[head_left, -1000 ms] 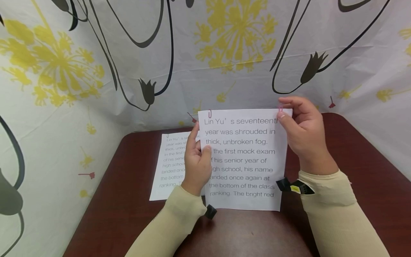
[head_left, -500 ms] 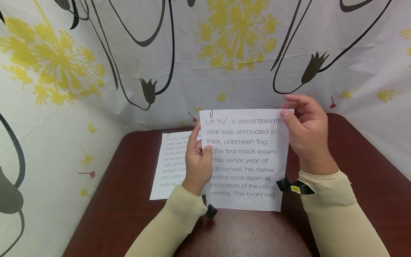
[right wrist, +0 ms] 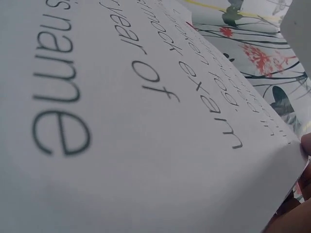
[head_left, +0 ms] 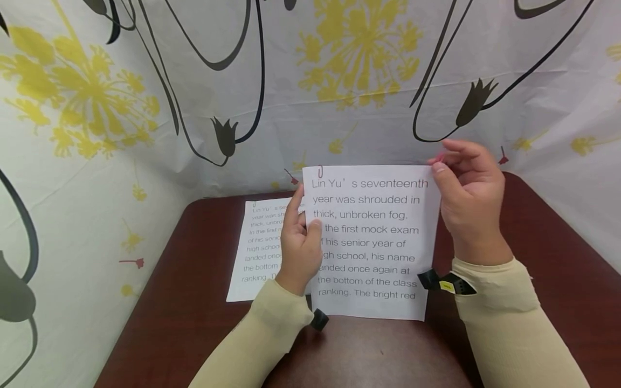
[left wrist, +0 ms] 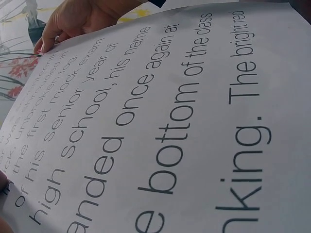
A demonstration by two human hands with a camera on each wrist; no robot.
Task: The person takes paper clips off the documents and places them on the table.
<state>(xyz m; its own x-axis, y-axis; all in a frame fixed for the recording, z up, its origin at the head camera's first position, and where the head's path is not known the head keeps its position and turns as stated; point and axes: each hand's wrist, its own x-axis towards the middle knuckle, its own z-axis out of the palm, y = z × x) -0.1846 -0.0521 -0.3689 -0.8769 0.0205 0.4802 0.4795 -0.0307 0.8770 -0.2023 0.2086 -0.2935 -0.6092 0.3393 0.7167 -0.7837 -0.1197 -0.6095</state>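
My left hand (head_left: 301, 250) grips a printed sheet of paper (head_left: 373, 307) by its left edge, thumb in front, holding it upright. A red paper clip (head_left: 320, 171) sits on the sheet's top left. At the top right corner, my right hand (head_left: 473, 199) pinches a pink paper clip (head_left: 440, 157) between thumb and index finger. The pink clip stands above the corner; whether it still touches the paper is hidden by the fingertips. In the right wrist view the printed sheet (right wrist: 146, 184) fills most of the picture, with fingertips (right wrist: 305, 143) at its edge.
Behind the left hand, a second printed sheet (head_left: 242, 291) lies on the dark red-brown table (head_left: 184, 323), with a small clip (head_left: 254, 204) on its top edge. A white cloth (head_left: 276, 97) with flower patterns hangs behind and beside the table.
My right hand has moved right and slightly up, carrying the pink paper clip from the sheet's top edge to beyond its corner. The left hand and the sheet have hardly moved.
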